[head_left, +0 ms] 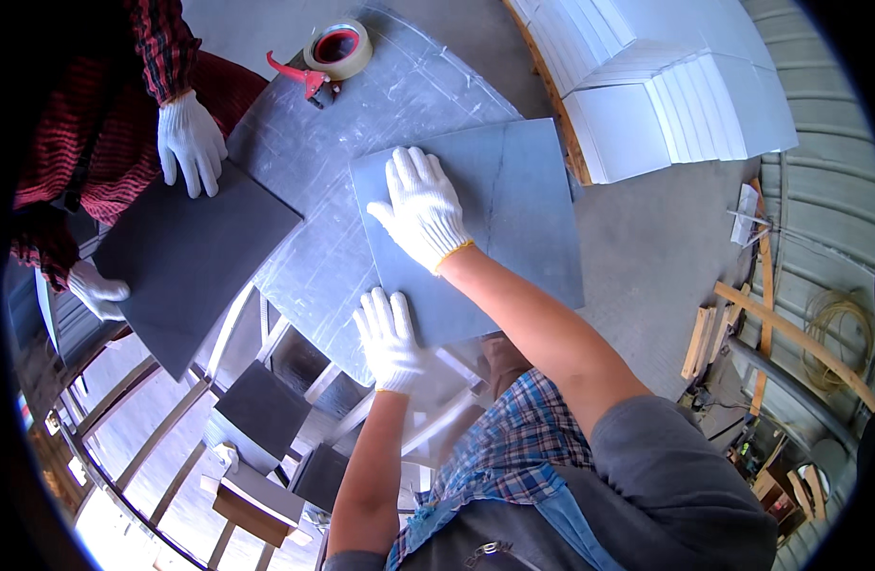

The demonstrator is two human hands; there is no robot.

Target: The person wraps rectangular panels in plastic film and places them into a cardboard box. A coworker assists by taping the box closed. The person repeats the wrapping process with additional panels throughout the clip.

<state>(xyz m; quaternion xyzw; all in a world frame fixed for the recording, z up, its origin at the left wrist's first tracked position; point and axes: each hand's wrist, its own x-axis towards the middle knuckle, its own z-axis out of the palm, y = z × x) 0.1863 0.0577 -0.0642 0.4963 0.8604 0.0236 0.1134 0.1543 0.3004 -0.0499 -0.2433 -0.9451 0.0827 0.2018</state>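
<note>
A square grey slab lies flat on the scuffed metal-topped table, reaching past its right side. My right hand, in a white knit glove with a yellow cuff, rests flat on the slab's upper left part, fingers extended. At the slab's lower left edge is my left hand, gloved alike, with fingers stretched out; whether it presses the slab or the table I cannot tell. Neither hand grips anything. On the left, a co-worker's two gloved hands are on a dark slab that overlaps the table edge.
A red-handled tape dispenser and a roll of tape are at the table's far end. White cartons are stacked on a wooden pallet at the far right. Lower left, a metal frame stands near dark-topped boxes. Timber strips lean along the right wall.
</note>
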